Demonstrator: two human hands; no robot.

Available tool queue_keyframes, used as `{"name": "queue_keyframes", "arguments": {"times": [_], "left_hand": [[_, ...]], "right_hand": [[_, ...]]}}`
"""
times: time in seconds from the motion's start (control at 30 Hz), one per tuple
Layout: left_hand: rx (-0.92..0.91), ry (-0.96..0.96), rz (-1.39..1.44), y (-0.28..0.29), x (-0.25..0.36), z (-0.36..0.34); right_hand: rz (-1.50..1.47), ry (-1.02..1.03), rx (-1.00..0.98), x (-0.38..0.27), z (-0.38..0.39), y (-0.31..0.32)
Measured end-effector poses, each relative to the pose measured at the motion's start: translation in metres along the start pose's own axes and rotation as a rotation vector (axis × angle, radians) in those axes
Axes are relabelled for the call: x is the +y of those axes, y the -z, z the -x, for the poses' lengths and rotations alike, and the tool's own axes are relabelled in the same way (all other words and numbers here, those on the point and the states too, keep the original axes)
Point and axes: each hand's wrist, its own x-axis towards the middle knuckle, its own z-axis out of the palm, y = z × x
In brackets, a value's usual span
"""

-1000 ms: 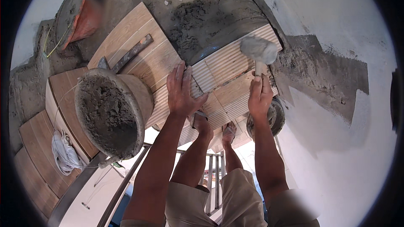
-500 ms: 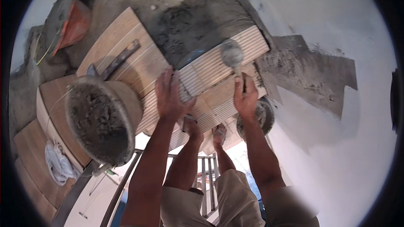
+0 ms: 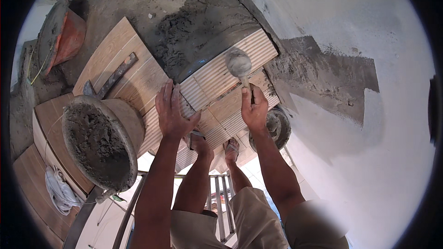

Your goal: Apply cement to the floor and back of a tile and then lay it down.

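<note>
A mortar-smeared mallet (image 3: 238, 62) with a round head is gripped by its short handle in my right hand (image 3: 255, 110). Its head is over the ribbed wood-look tile (image 3: 217, 76); whether it touches cannot be told. My left hand (image 3: 174, 113) lies with fingers stretched at the tile's left end, beside the neighbouring plain-topped tile (image 3: 124, 55), and holds nothing. Beyond the ribbed tile spreads wet grey mortar (image 3: 198, 27). On the plain-topped tile rests a metal square (image 3: 115, 76), partly behind a bucket.
To my left stands a bucket (image 3: 137, 124) of mortar. An orange basin (image 3: 69, 37) leans at the far left. Below my right forearm sits a round container (image 3: 280, 129). A white wall (image 3: 341, 147) borders the right, and a metal railing (image 3: 219, 203) stands below.
The whole view has shifted, so things appear farther left. My right hand keeps its hold on the mallet, and my left hand stays by the tile's end.
</note>
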Motion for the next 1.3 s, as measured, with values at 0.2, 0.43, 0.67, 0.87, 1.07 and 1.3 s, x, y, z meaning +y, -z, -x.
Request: {"name": "queue_keyframes", "arguments": {"times": [0.2, 0.43, 0.67, 0.87, 1.07, 1.3], "left_hand": [[-0.052, 0.065, -0.010, 0.007, 0.003, -0.001], [-0.030, 0.040, -0.014, 0.009, 0.001, -0.001], [-0.050, 0.065, 0.001, 0.007, 0.005, -0.002], [-0.086, 0.086, -0.016, 0.006, 0.003, -0.001], [-0.073, 0.083, -0.023, 0.005, 0.002, 0.001], [-0.078, 0.079, -0.026, 0.004, 0.006, -0.001]], "right_hand": [[-0.123, -0.010, 0.007, -0.012, 0.002, 0.005], [-0.036, -0.033, -0.037, 0.000, 0.005, -0.004], [-0.203, -0.079, -0.043, -0.002, 0.009, 0.001], [0.023, 0.032, -0.082, -0.009, 0.003, 0.009], [-0.024, 0.086, -0.051, -0.017, 0.001, 0.013], [0.132, 0.149, -0.074, 0.000, -0.003, 0.018]]}}
